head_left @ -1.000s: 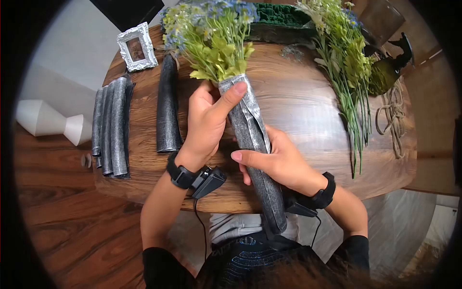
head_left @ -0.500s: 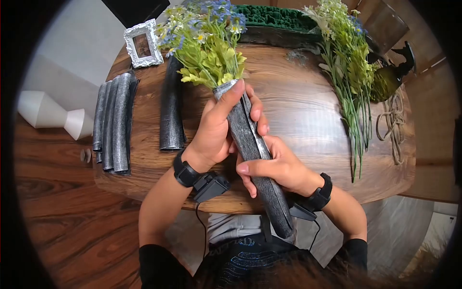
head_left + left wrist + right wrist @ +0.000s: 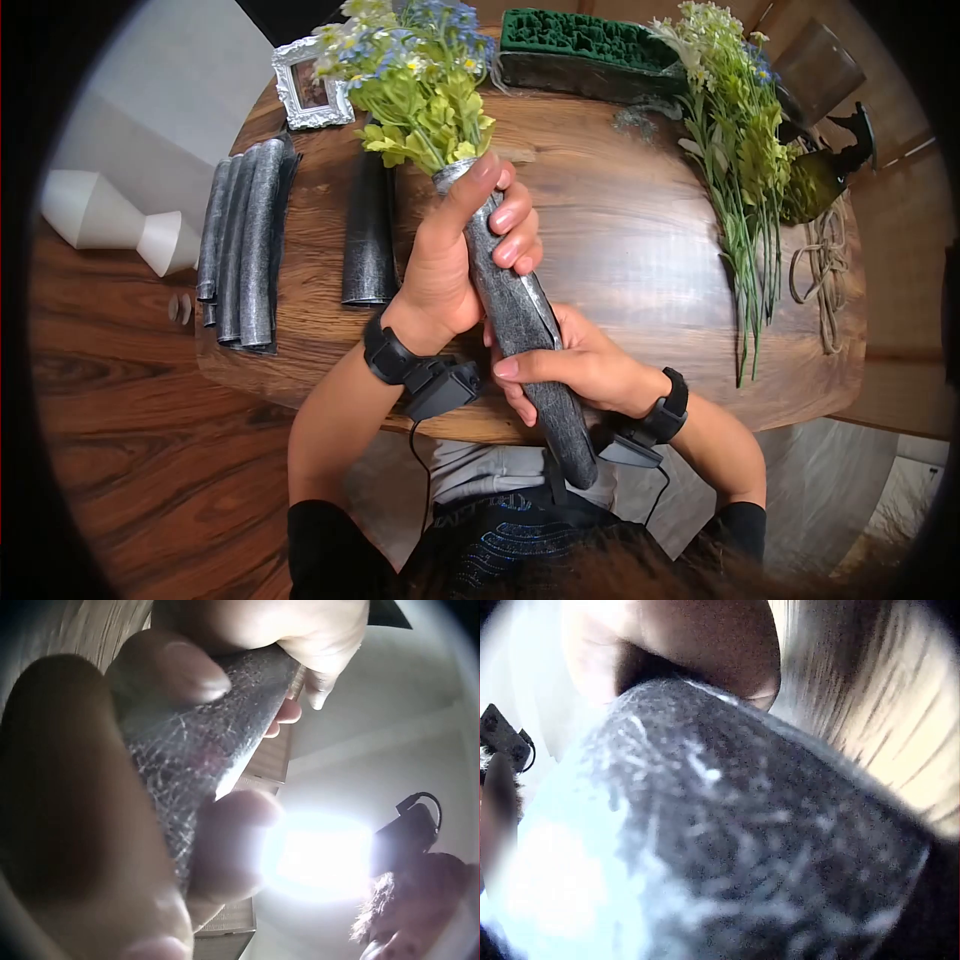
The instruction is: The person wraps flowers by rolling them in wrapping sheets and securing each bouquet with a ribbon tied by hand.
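Note:
A bouquet of blue and white flowers with green leaves [image 3: 430, 110] stands out of the top of a long dark grey mottled wrap [image 3: 525, 310]. Just below the leaves, my left hand [image 3: 450, 250] grips the neck of the wrap, thumb along the front and fingers curled over from the right side. Lower down, my right hand [image 3: 590, 368] holds the wrap with its thumb across the front and fingers behind. A lengthwise edge of the wrap runs between the hands. The stems inside are hidden. Close up in the right wrist view, the wrap [image 3: 727, 825] fills most of the picture.
Rolled dark sheets [image 3: 258, 240] lie at the left, beside another dark wrapped roll [image 3: 370, 245] and a silver picture frame [image 3: 325, 108]. Behind stands a box of green foam [image 3: 590, 45]. Loose flower stems [image 3: 745, 230], twine [image 3: 825, 280] and a spray bottle [image 3: 815, 185] are at the right.
The left fingers have come round the front of the wrap and tightened over its edge, narrowing the neck. The gap along the edge has closed up. The right hand has shifted slightly down.

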Tool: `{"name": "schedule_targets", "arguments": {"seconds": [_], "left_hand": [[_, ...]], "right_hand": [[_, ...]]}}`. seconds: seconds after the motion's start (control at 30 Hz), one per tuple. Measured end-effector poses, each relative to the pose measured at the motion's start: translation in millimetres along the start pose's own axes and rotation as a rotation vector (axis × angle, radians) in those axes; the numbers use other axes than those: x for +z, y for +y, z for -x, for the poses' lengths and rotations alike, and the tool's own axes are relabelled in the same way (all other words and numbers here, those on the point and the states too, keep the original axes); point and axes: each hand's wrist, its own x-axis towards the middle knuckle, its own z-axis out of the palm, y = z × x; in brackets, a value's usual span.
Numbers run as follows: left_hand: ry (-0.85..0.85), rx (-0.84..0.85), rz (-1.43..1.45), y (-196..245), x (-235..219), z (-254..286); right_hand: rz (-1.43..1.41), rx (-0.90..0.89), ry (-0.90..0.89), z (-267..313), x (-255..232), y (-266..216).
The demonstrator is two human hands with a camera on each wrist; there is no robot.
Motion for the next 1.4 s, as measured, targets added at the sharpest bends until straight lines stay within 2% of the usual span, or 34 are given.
{"name": "schedule_targets", "arguments": {"seconds": [0.1, 0.17, 0.23, 0.27, 0.43, 0.57, 0.63, 0.7, 0.73, 0.77, 0.83, 0.87, 0.97, 1.03, 1.07, 1.1, 1.13, 1.17, 1.23, 1.3, 1.37, 1.4], "left_hand": [[0.051, 0.012, -0.075, 1.7, -1.0, -1.3], [0.082, 0.037, -0.125, 5.0, -1.7, -3.8], [0.216, 0.049, -0.169, 7.7, -2.5, -5.2], [0.212, 0.050, -0.166, 8.9, -2.5, -4.5], [0.077, 0.036, 0.069, 7.3, -8.0, -6.0], [-0.078, 0.043, 0.080, 3.8, -6.1, -1.0], [-0.083, 0.048, 0.028, 5.6, -4.0, -0.7], [-0.043, 0.040, -0.023, 7.9, -2.3, -1.7], [-0.057, 0.029, -0.023, 8.3, -3.0, -1.6], [-0.029, 0.024, -0.036, 8.2, -4.9, -2.5], [-0.017, 0.020, -0.052, 9.4, -6.3, -5.8], [-0.001, 0.001, -0.043, 9.6, -7.6, -6.4], [0.062, -0.041, -0.048, 9.5, -6.9, -5.8], [0.117, -0.052, -0.054, 8.7, -3.9, -6.2], [0.171, -0.082, -0.142, 7.6, -0.5, -6.0], [0.224, -0.115, -0.233, 7.1, 0.2, -6.6], [0.237, -0.134, -0.277, 6.2, -3.5, -7.9], [0.254, -0.130, -0.271, 3.4, -5.5, -9.3], [0.265, -0.141, -0.329, 1.1, -7.4, -7.6], [0.224, -0.144, -0.350, -1.1, -11.6, -6.8], [0.196, -0.116, -0.283, 4.2, -16.3, -2.3], [0.155, -0.148, -0.292, -3.7, -11.0, -6.3]], "right_hand": [[0.113, -0.006, 0.035, 0.3, 2.5, -1.6], [0.186, -0.029, 0.118, 0.0, 6.2, -1.0], [0.236, -0.016, 0.136, -0.6, 8.5, -1.8], [0.277, -0.004, 0.160, -0.3, 9.0, -1.9], [0.091, -0.061, 0.093, -0.6, 2.2, 4.4], [0.032, -0.079, -0.027, -0.8, -2.8, 10.4], [0.060, -0.121, -0.035, 0.8, -1.4, 6.3], [0.227, -0.084, 0.087, 2.5, 4.0, 2.6], [0.428, -0.150, 0.138, 2.2, 2.7, 1.0], [0.432, -0.164, 0.148, 0.8, -0.6, 3.8], [0.673, -0.327, 0.269, -1.1, -1.1, 1.6], [0.791, -0.313, 0.318, 6.1, -3.9, -1.4], [0.906, -0.384, 0.444, 49.1, 1.3, -23.9], [1.175, -0.506, 0.532, 93.2, 1.2, -54.7], [1.090, -0.409, 0.659, 115.2, -3.7, -66.6], [1.095, -0.455, 0.821, 133.8, -9.4, -75.5], [1.319, -0.446, 0.995, 150.6, -16.3, -87.6], [1.539, -0.474, 1.146, 167.8, -44.9, -93.7], [1.894, -0.380, 1.325, 191.5, -84.3, -103.0], [2.014, -0.108, 1.477, 199.2, -112.2, -99.6], [2.008, -0.005, 1.451, 196.6, -131.3, -99.7], [1.860, 0.077, 1.402, 209.3, -148.3, -92.3]]}}
